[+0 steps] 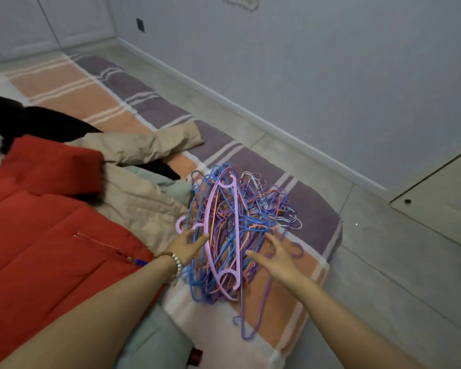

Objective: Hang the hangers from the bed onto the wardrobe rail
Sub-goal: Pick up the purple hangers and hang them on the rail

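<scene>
1. Reaching forward from the lower edge of the view, both bare forearms stretch toward the pile of hangers (234, 230), which lies tangled on the striped bed (314, 209) near its corner.
2. The left hand (188, 245) meets the left side of the pile, palm turned inward, fingers spread and slightly curled; its grip is wide and closes on nothing. A beaded bracelet (175, 262) circles that wrist.
3. The right hand (274, 255) sits at the right side of the pile, palm facing the left hand, fingers splayed over the wire hangers; its grip is likewise wide and holds nothing.
4. A broad lilac plastic hanger (224, 230) lies on top of the pile, between the two hands.
5. Left of the pile lie a red padded jacket (43, 225) and a beige coat (139, 198).
6. One purple wire hanger (253, 315) trails from the pile toward the bed's near edge.
</scene>
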{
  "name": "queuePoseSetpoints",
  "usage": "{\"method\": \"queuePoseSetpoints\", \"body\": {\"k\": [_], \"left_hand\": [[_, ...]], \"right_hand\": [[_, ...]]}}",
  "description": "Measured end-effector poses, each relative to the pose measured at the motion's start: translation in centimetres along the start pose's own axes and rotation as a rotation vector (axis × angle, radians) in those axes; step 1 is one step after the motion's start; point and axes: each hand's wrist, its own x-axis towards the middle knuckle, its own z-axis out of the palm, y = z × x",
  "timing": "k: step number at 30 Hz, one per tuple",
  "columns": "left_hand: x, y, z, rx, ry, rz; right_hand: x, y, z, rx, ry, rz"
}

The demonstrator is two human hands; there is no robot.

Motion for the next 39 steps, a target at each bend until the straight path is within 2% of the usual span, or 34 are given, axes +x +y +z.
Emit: {"method": "queuePoseSetpoints", "body": {"k": [4, 9, 13, 17, 21, 24, 30, 35, 39], "left_hand": [[2.5, -4.4, 2.5, -0.088, -0.008, -0.114], [5.1, -8.0, 5.3, -0.244, -0.026, -0.196], [6.7, -10.8, 7.6, -0.332, -0.074, -0.271], [6.2, -11.1, 8.5, -0.339, -0.009, -0.238], [5.2, -10.4, 7.9, -0.419, 0.099, -0.117], [3.9, -8.0, 7.1, -0.561, 0.124, -0.012], [1.2, 1.5, 6.0, -0.651, 0.022, 0.173], [-2.4, 10.7, 5.8, -0.696, -0.023, 0.339], [-6.0, 17.2, 4.8, -0.566, -0.086, 0.492]], "right_hand": [[2.9, 4.7, 4.2, 0.046, -0.03, 0.118], [5.2, 8.1, 7.2, 0.104, 0.03, 0.19], [5.7, 9.7, 9.2, 0.263, 0.072, 0.238], [5.2, 9.8, 10.4, 0.373, 0.01, 0.255], [4.7, 9.1, 10.4, 0.475, -0.071, 0.219], [3.9, 7.1, 9.4, 0.595, -0.099, 0.178], [1.8, 0.2, 4.0, 0.821, 0.053, 0.033], [-2.3, -5.2, -3.0, 0.645, 0.172, -0.061], [-7.0, -9.7, -10.5, 0.48, 0.471, -0.254]]}}
